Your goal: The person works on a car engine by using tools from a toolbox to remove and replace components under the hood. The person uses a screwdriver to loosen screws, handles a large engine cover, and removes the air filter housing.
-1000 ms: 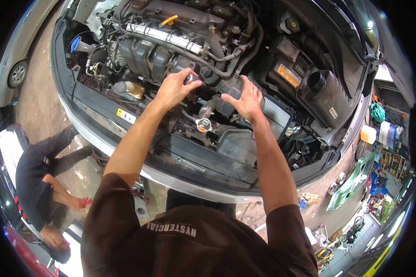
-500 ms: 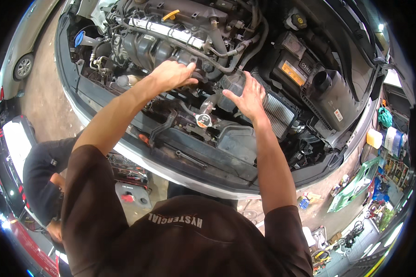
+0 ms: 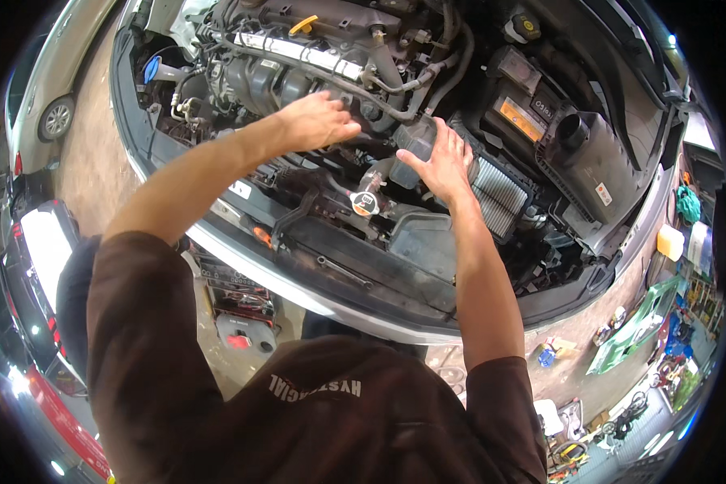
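Observation:
My left hand [image 3: 319,121] is over the engine's front, beside the black intake manifold [image 3: 258,81]. Its fingers are curled and partly hidden, so what lies under them does not show. My right hand [image 3: 445,161] grips a dark grey plastic air duct [image 3: 419,143], thumb on the near side and fingers across the far side. Just right of that hand lies a pleated air filter [image 3: 504,196], exposed in its housing. Between my forearms sits the radiator cap [image 3: 365,202].
The air box cover [image 3: 595,173] leans at the right, beside the battery [image 3: 524,113]. A wrench [image 3: 344,273] and an orange-handled tool [image 3: 261,235] lie along the front panel. Below the bumper is a tool case [image 3: 240,300]. A green body panel [image 3: 633,327] rests on the floor.
My view has shifted, moving the engine bay slightly right and down. My left hand has turned a little with its fingers curled; my right hand stays on the air duct. The co-worker is now mostly hidden.

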Action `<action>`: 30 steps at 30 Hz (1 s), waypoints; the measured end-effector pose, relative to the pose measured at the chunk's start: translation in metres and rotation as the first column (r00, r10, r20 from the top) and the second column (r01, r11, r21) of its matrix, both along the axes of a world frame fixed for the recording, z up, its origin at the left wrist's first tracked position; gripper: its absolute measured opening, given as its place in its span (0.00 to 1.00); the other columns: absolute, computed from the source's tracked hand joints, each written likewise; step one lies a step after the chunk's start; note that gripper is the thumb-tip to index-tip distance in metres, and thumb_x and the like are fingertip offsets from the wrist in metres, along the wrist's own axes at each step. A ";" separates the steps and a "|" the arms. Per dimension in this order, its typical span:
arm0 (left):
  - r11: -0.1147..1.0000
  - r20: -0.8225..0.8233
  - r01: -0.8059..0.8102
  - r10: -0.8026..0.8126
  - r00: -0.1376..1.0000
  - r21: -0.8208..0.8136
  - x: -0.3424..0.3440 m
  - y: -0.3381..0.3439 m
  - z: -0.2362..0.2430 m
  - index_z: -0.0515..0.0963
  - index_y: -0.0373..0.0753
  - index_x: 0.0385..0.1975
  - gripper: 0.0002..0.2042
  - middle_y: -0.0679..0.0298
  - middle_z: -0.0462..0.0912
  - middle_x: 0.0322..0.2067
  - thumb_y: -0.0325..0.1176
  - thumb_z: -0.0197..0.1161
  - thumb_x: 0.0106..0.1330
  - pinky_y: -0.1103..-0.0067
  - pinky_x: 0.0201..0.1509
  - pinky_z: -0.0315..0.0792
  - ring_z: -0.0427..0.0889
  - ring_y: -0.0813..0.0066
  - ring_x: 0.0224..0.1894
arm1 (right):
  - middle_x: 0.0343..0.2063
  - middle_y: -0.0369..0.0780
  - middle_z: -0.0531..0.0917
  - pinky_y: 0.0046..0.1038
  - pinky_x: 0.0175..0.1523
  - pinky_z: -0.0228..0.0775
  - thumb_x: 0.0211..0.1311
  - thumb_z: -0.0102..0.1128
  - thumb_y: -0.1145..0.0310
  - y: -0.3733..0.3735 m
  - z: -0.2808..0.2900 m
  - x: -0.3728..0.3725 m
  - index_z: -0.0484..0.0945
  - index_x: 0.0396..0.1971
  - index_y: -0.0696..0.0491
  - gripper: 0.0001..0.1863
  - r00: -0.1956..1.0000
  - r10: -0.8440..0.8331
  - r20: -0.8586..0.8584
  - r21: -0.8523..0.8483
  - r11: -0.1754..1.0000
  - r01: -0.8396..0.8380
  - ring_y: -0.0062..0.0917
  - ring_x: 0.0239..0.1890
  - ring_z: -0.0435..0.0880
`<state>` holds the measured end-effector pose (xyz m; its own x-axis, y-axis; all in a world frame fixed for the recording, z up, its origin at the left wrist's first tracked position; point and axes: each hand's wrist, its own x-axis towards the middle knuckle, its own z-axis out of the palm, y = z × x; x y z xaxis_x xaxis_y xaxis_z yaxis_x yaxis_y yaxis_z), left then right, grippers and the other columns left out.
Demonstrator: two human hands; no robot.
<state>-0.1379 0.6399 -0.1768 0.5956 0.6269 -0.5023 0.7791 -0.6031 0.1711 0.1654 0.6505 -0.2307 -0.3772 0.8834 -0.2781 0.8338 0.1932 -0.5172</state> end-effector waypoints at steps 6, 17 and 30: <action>0.963 -0.003 -0.233 0.235 0.972 -0.131 0.003 -0.002 0.003 0.72 0.35 0.55 0.19 0.48 0.89 0.37 0.44 0.62 0.75 0.60 0.42 0.84 0.91 0.50 0.37 | 0.72 0.54 0.66 0.58 0.81 0.38 0.53 0.74 0.35 0.002 0.001 0.002 0.55 0.77 0.58 0.61 1.000 -0.007 0.001 -0.014 1.000 0.007 0.48 0.78 0.58; 0.256 -0.145 -0.647 0.854 0.499 -0.718 0.005 -0.004 -0.009 0.73 0.30 0.56 0.20 0.49 0.89 0.38 0.41 0.60 0.76 0.61 0.48 0.83 0.90 0.50 0.41 | 0.73 0.53 0.65 0.57 0.81 0.37 0.52 0.74 0.33 0.003 0.001 -0.001 0.55 0.78 0.57 0.63 1.000 -0.006 0.023 -0.043 0.999 0.007 0.47 0.78 0.58; -0.212 -0.253 -0.493 0.967 0.017 -0.844 0.019 -0.011 0.001 0.74 0.26 0.60 0.21 0.46 0.89 0.38 0.38 0.59 0.78 0.64 0.46 0.85 0.92 0.58 0.33 | 0.72 0.55 0.66 0.56 0.82 0.37 0.50 0.75 0.33 -0.001 -0.001 0.002 0.51 0.78 0.60 0.67 1.000 -0.023 0.002 -0.021 1.000 0.023 0.48 0.78 0.58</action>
